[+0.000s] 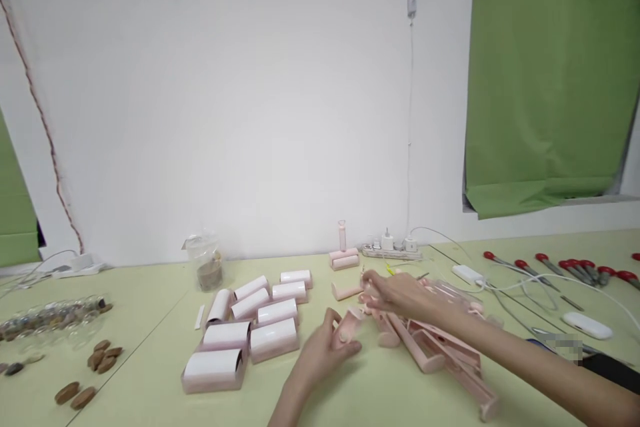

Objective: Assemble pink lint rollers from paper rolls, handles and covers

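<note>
My left hand [326, 347] is closed around a short pink plastic part [350, 324], held low over the table with its open end tilted up. Just to the right, my right hand [393, 293] is bent down over a pile of loose pink plastic parts [423, 350], its fingers pinched together. Whatever lies between those fingertips is too small and too covered to name. Beside them rests a pink cylinder piece [346, 291]. Several white-topped pink cases [274, 339] lie in rows left of my left hand.
Against the wall are a power strip [393, 252], a pink item with an upright tube [343, 259] and a plastic bag [206, 267]. Red-handled tools [545, 267], white cables and a white device [587, 325] lie at right. Brown pieces [104, 357] and clear bottles [55, 320] are at left.
</note>
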Demonstrator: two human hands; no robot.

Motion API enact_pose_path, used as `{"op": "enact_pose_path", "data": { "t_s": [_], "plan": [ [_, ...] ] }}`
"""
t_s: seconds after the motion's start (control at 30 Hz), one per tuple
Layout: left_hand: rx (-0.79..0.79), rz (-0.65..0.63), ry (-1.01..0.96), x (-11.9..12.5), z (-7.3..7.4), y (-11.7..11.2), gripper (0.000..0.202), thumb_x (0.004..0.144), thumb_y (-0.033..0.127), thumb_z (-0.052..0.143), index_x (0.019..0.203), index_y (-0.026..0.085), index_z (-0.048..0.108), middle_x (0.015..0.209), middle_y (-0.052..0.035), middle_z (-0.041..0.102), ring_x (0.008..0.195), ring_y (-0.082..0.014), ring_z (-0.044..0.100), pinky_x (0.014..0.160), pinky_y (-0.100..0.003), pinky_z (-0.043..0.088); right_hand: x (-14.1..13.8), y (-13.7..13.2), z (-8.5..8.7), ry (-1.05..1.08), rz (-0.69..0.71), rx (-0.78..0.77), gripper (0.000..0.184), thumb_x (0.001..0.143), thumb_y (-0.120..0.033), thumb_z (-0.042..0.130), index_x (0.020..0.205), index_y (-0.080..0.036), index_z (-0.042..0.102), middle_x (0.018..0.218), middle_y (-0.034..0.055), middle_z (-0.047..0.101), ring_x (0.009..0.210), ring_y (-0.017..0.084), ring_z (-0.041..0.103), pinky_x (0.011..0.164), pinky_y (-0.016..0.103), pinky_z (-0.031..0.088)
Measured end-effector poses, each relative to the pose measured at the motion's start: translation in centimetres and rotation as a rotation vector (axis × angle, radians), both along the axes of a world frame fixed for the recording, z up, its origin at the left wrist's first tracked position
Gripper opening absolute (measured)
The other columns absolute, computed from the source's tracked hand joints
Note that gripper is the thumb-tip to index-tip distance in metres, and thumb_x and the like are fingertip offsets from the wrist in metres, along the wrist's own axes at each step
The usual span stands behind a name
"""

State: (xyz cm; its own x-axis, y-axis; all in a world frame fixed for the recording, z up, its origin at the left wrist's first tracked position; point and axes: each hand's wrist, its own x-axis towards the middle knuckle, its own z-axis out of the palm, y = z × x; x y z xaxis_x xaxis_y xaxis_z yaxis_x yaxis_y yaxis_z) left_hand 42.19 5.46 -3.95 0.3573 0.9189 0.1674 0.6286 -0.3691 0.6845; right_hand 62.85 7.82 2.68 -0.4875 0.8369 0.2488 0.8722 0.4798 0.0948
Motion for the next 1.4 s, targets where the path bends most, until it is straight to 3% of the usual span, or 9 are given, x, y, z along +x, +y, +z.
{"op": "enact_pose_path", "data": {
  "t_s": [0.13, 0.43, 0.67, 0.83, 1.0, 1.1, 1.17, 1.3, 1.4],
  "plan": [
    [0.316, 0.114, 0.307, 2.0, 0.2, 2.6, 0.012, 0.065, 0.019, 0.058, 0.077, 0.016, 0.059, 0.085, -0.0121, 0.060, 0.089, -0.0317, 0.051, 0.077, -0.044, 0.034, 2.1, 5.9, -0.9, 0.000, -0.085, -0.031, 0.022, 0.075, -0.032, 0.052, 0.093, -0.019, 0.053, 0.089, 0.0077, 0.060, 0.069, 0.021, 0.058, 0.054, 0.025, 0.032],
    [0.493, 0.071, 0.347, 4.5, -2.6, 6.3, 0.011, 0.069, 0.016, 0.057, 0.077, 0.017, 0.064, 0.084, -0.0114, 0.061, 0.091, -0.0289, 0.051, 0.089, -0.049, 0.034, 2.8, 10.8, -2.4, 0.083, -0.122, -0.289, 0.024, 0.046, -0.034, 0.071, 0.061, -0.019, 0.062, 0.059, 0.0008, 0.062, 0.063, 0.023, 0.060, 0.056, 0.028, 0.039],
    [0.633, 0.069, 0.344, 4.3, -5.3, 7.3, 0.031, 0.067, 0.012, 0.049, 0.096, 0.017, 0.060, 0.095, -0.0110, 0.057, 0.101, -0.0277, 0.045, 0.099, -0.051, 0.025, 0.4, 18.7, -1.3, 0.428, -0.292, -0.194, 0.057, 0.075, -0.051, 0.047, 0.114, -0.011, 0.046, 0.105, 0.0161, 0.057, 0.093, 0.025, 0.055, 0.071, 0.033, 0.040],
    [0.600, 0.132, 0.296, 3.9, -6.3, 7.6, 0.035, 0.072, 0.008, 0.042, 0.101, 0.020, 0.057, 0.115, -0.0120, 0.050, 0.112, -0.0287, 0.039, 0.098, -0.054, 0.022, -2.8, 21.8, -2.0, 0.637, -0.326, -0.167, 0.041, 0.080, -0.044, 0.045, 0.106, -0.012, 0.049, 0.093, 0.0076, 0.059, 0.079, 0.017, 0.057, 0.069, 0.033, 0.041],
    [0.395, 0.270, -0.211, 3.6, -4.8, 6.7, 0.034, 0.078, 0.035, 0.042, 0.108, 0.020, 0.048, 0.114, -0.0139, 0.049, 0.108, -0.0282, 0.042, 0.093, -0.048, 0.029, -3.4, 18.4, -0.2, 0.843, -0.218, -0.050, 0.030, 0.080, -0.041, 0.039, 0.095, -0.017, 0.050, 0.080, 0.0053, 0.059, 0.075, 0.020, 0.056, 0.065, 0.030, 0.038],
    [-0.085, 0.359, -0.776, 2.6, -2.6, 5.2, 0.050, 0.075, 0.058, 0.035, 0.098, 0.015, 0.046, 0.087, -0.0126, 0.057, 0.073, -0.0235, 0.058, 0.068, -0.039, 0.044, -2.8, 13.8, 1.4, 0.964, -0.066, -0.018, 0.031, 0.077, -0.041, 0.038, 0.096, -0.019, 0.046, 0.082, 0.0041, 0.058, 0.076, 0.019, 0.055, 0.065, 0.028, 0.038],
    [-0.435, 0.210, -1.119, 1.6, -1.1, 3.6, 0.062, 0.070, 0.067, 0.035, 0.099, 0.013, 0.045, 0.075, -0.0104, 0.060, 0.059, -0.0221, 0.059, 0.057, -0.035, 0.044, -2.7, 10.1, 1.7, 1.034, 0.035, -0.045, 0.030, 0.075, -0.040, 0.037, 0.095, -0.019, 0.044, 0.081, 0.0035, 0.057, 0.077, 0.018, 0.054, 0.067, 0.027, 0.039],
    [-0.751, -0.008, -1.478, -0.1, 0.6, -0.3, 0.062, 0.068, 0.065, 0.043, 0.100, 0.012, 0.047, 0.083, -0.0125, 0.063, 0.075, -0.0254, 0.062, 0.070, -0.038, 0.046, -3.3, 3.0, -0.8, 1.092, 0.166, -0.213, 0.025, 0.070, -0.038, 0.042, 0.084, -0.018, 0.046, 0.069, 0.0017, 0.055, 0.066, 0.016, 0.053, 0.061, 0.026, 0.041],
    [-0.804, 0.075, -1.409, -0.4, 0.3, -2.1, 0.045, 0.066, 0.047, 0.060, 0.093, 0.011, 0.052, 0.079, -0.0099, 0.065, 0.071, -0.0223, 0.062, 0.071, -0.035, 0.047, -3.9, -0.8, -3.9, 1.179, 0.192, -0.380, 0.026, 0.067, -0.037, 0.049, 0.084, -0.018, 0.047, 0.058, -0.0028, 0.048, 0.053, 0.012, 0.046, 0.052, 0.024, 0.038]
  ]
}}
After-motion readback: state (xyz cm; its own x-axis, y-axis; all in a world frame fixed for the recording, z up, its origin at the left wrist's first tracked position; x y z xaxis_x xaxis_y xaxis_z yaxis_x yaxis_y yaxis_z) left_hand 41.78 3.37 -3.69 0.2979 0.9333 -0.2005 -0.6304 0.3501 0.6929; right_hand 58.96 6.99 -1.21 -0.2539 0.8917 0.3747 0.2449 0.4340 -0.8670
